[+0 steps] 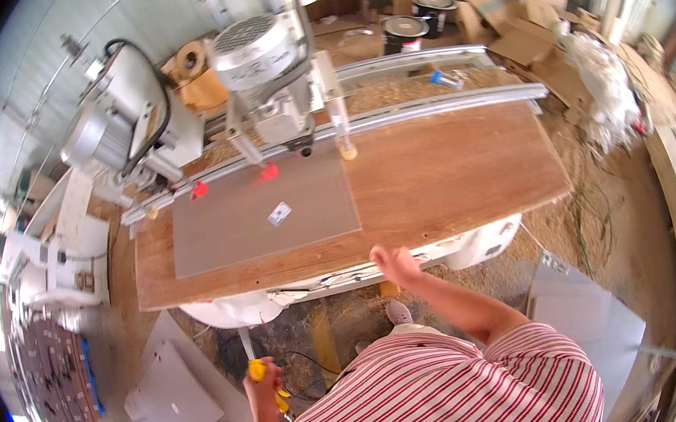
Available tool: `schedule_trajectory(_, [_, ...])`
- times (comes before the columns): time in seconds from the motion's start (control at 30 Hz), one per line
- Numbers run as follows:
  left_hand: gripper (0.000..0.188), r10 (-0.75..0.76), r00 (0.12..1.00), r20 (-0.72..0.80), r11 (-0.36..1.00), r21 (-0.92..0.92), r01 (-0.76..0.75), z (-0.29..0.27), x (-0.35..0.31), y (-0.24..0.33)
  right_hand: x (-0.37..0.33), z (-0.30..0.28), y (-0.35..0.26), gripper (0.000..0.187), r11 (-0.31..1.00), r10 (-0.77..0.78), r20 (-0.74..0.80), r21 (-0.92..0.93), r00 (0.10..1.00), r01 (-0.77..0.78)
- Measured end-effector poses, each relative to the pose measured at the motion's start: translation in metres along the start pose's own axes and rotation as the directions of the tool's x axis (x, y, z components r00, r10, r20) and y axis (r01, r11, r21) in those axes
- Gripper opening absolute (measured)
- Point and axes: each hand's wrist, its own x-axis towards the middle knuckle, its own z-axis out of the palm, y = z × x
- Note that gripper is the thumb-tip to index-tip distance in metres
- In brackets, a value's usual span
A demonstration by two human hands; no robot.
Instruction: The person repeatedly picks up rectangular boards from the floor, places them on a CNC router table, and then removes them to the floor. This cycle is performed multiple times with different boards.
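Observation:
My left hand [266, 378] is low at the left of my body, its fingers closed round a yellow tool [257, 369] that looks like an air blow gun. Its lower end shows beneath the fist. Over the front edge of the wooden worktop [451, 172] is my right hand [396, 266], with its fingers curled in; whatever they may hold is hidden. A flat grey-brown panel [263, 220] lies on the left half of the worktop, bearing a small white label [278, 214]. The panel is left of my right hand, apart from it.
Two drilling heads with motors [255, 52] [102, 143] stand over the worktop's back, near a metal rail [443, 105]. Grey panels [175, 400] [574, 308] lean low on both sides. Cardboard [522, 28], plastic wrap [601, 86] and cans [403, 32] stand behind. Sawdust covers the floor.

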Motion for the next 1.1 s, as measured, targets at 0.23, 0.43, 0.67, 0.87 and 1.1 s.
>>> schedule_trajectory(0.23, [0.01, 0.106, 0.935, -0.339, 0.92, -0.323, -0.222, 0.018, 0.047, -0.033, 0.126, 0.014, 0.023, 0.022, 0.997, -0.022, -0.455, 0.061, 0.89, 0.055])
schedule_trajectory(0.43, [0.026, -0.005, 0.944, -0.329, 0.806, -0.56, -0.191, 0.101, 0.102, -0.066, 0.05, 0.052, -0.063, 0.022, 0.933, 0.023, 0.25, 0.344, 0.968, -0.111])
schedule_trajectory(0.67, [0.021, -0.035, 0.916, -0.401, 0.8, -0.561, -0.215, 0.166, 0.17, -0.076, 0.027, 0.075, -0.06, 0.019, 0.632, -0.055, 0.682, 0.589, 0.729, -0.504])
schedule_trajectory(0.87, [0.018, 0.024, 0.968, -0.249, 0.703, -0.684, -0.193, 0.119, 0.107, -0.073, 0.05, 0.038, -0.059, 0.038, 0.142, -0.004, 0.71, 0.698, 0.704, -0.702])
schedule_trajectory(1.1, [0.035, 0.034, 0.959, -0.282, 0.82, -0.541, -0.188, 0.05, -0.055, -0.064, -0.026, 0.025, -0.137, 0.06, 0.126, -0.223, 0.676, 0.735, 0.703, -0.667])
